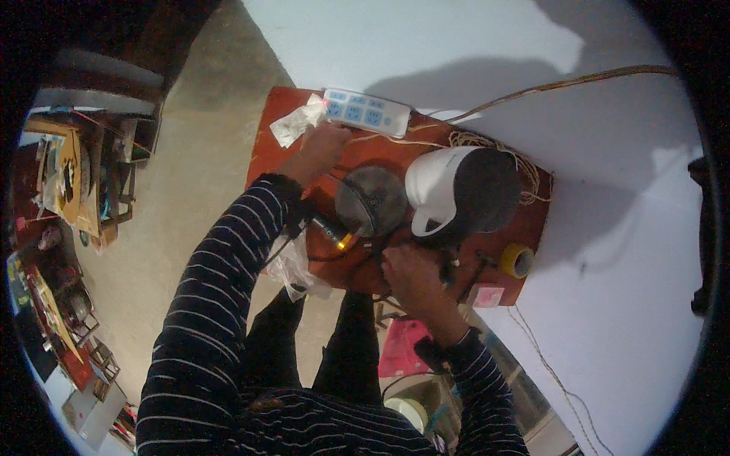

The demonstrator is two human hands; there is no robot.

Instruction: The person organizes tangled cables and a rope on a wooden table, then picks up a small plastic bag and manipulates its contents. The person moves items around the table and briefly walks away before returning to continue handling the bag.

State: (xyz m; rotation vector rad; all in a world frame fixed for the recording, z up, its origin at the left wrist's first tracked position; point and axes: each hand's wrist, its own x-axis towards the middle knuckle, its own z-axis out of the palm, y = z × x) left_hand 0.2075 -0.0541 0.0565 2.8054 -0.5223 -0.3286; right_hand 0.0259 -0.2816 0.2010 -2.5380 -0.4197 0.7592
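Observation:
My left hand [323, 146] is at the lower edge of a white power strip [369, 114] with blue sockets, beside a crumpled white paper or cloth [294, 123]. Whether its fingers hold anything is hidden. A dark round kettle base [370, 200] with a black cord across it lies between my hands. To its right is a white electric kettle [432, 174] with a loop handle and a large dark round part. My right hand [412, 275], fingers curled, is below the kettle at the table's near edge, among dark cords; its grip is unclear. A black flashlight [331, 230] lies left of it.
The red-brown table [274, 154] stands against a white wall [616, 228]. Coiled pale cord [530, 171], yellow tape roll [517, 260] and a small pink box [486, 296] lie at its right. A clear plastic bag [296, 267] hangs at the near edge, and pink cloth [404, 349] is below.

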